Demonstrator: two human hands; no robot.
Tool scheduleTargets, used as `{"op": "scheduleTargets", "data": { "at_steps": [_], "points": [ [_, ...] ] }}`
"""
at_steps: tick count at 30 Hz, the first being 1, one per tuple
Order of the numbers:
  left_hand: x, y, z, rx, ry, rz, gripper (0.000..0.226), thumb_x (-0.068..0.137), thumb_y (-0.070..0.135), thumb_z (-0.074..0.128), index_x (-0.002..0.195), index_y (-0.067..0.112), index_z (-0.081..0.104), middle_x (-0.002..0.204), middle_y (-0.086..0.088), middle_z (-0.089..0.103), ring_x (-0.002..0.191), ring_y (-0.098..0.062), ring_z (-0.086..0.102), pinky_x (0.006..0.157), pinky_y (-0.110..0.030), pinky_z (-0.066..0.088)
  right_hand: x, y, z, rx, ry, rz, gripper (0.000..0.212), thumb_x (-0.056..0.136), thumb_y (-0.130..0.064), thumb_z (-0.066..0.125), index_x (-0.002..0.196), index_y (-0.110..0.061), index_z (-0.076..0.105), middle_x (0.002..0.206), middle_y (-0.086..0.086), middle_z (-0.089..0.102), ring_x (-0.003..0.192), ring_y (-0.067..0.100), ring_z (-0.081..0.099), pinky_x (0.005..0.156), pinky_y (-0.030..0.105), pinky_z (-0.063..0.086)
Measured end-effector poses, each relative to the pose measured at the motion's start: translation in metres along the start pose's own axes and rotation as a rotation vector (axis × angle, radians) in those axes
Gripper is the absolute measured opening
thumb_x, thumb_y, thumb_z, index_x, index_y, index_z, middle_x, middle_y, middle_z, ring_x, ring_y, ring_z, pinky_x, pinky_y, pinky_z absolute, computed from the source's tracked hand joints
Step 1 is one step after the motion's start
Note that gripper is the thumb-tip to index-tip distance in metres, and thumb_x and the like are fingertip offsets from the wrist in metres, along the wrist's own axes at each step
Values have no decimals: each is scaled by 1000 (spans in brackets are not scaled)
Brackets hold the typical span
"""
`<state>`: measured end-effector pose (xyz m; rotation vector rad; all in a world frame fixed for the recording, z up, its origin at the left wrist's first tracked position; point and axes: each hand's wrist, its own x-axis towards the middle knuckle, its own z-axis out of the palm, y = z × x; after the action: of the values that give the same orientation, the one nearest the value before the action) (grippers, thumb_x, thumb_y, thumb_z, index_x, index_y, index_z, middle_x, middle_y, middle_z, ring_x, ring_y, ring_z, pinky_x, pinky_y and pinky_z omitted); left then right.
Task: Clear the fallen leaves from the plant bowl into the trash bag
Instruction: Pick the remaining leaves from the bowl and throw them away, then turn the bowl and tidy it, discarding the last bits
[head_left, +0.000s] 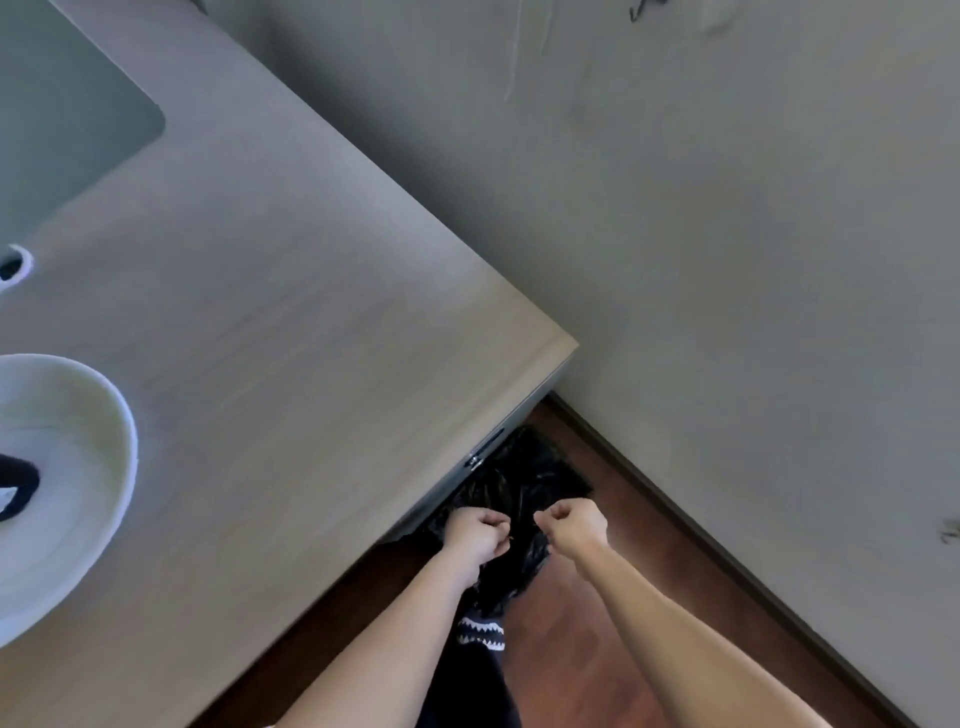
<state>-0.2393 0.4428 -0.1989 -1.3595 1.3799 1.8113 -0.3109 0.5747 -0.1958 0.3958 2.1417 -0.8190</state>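
Left hand and right hand are each gripping, fists closed, the black trash bag lying on the floor beside the desk; white plant bowl is sitting at the desk's left edge.

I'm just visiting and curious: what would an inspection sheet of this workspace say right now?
Surface: pale wood-grain desk, mostly bare; a round grommet hole near its left edge.
Job's things: white bowl at the desk's left edge, cut off by the frame, no plant or leaves visible in the part that shows; black trash bag on the floor beside the desk corner.
Clutter: a pale mat at the desk's far left.
Hands: left hand and right hand both fisted on the bag's top edge.
Cables: nothing seen.
Surroundings: grey wall with scuff marks, dark baseboard, reddish wood floor.
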Motion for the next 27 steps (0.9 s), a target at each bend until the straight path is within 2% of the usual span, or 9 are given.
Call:
{"op": "scheduleTargets", "data": {
  "at_steps": [4, 5, 7, 9, 12, 15, 19, 23, 27],
  "points": [
    [30, -6, 5, 10, 33, -64, 35, 95, 7, 51, 130, 7, 56, 114, -14, 61, 96, -21, 59, 79, -27, 52, 29, 8, 16, 140, -23, 133, 4, 85, -7, 66, 88, -7, 69, 96, 13, 68, 72, 23, 70, 40, 12, 48],
    [34, -6, 6, 30, 33, -73, 40, 96, 9, 49, 135, 9, 51, 124, -14, 60, 104, -23, 59, 83, -29, 50, 33, 9, 18, 159, -29, 161, 15, 84, -3, 66, 99, -5, 68, 103, 15, 66, 79, 27, 71, 41, 13, 49],
    [37, -6, 6, 60, 28, -95, 44, 97, 9, 46, 140, 12, 46, 136, -13, 53, 116, -25, 55, 86, -30, 48, 38, 10, 20, 182, -32, 205, 28, 84, 2, 62, 112, -2, 64, 110, 19, 63, 90, 32, 70, 54, 19, 55],
    [32, -5, 4, 103, 17, -100, 46, 97, 7, 43, 142, 13, 44, 139, -11, 50, 110, -21, 52, 85, -28, 46, 36, 11, 19, 168, -39, 220, 29, 84, 4, 60, 113, 0, 63, 111, 20, 62, 89, 32, 70, 62, 22, 55],
    [14, 3, -1, 196, -26, -62, 48, 97, 6, 41, 144, 13, 42, 142, -11, 47, 113, -21, 50, 96, -30, 44, 24, 4, 13, 141, -27, 167, 26, 84, 2, 61, 109, 0, 66, 110, 20, 64, 74, 26, 67, 42, 13, 50],
    [-9, 18, -9, 225, -90, -38, 48, 95, 6, 45, 142, 14, 45, 145, -12, 45, 130, -26, 46, 104, -35, 41, 3, -17, 0, 165, -16, 100, 18, 83, 1, 62, 100, -1, 69, 103, 20, 67, 81, 30, 72, 45, 16, 54],
    [-50, 51, -29, 214, -150, 57, 44, 95, 9, 47, 139, 11, 46, 129, -8, 54, 110, -18, 53, 91, -29, 39, -27, -56, -16, 151, 35, -74, 9, 85, -9, 63, 89, -6, 71, 74, 12, 71, 61, 20, 69, 49, 23, 55],
    [-98, 79, -71, 156, -107, 233, 38, 95, 13, 51, 133, 7, 51, 99, -7, 56, 77, -12, 55, 67, -21, 42, -59, -106, -21, 27, 148, -350, 18, 85, -23, 63, 70, -14, 69, 58, 3, 67, 59, 22, 64, 68, 38, 58],
    [-135, 84, -134, 2, 28, 352, 25, 92, 13, 58, 117, 10, 60, 79, 4, 60, 63, -5, 55, 43, -15, 36, -83, -154, 0, -23, 104, -498, 21, 86, -22, 60, 67, -13, 64, 62, 7, 67, 60, 23, 60, 71, 38, 49]
  ]
}}
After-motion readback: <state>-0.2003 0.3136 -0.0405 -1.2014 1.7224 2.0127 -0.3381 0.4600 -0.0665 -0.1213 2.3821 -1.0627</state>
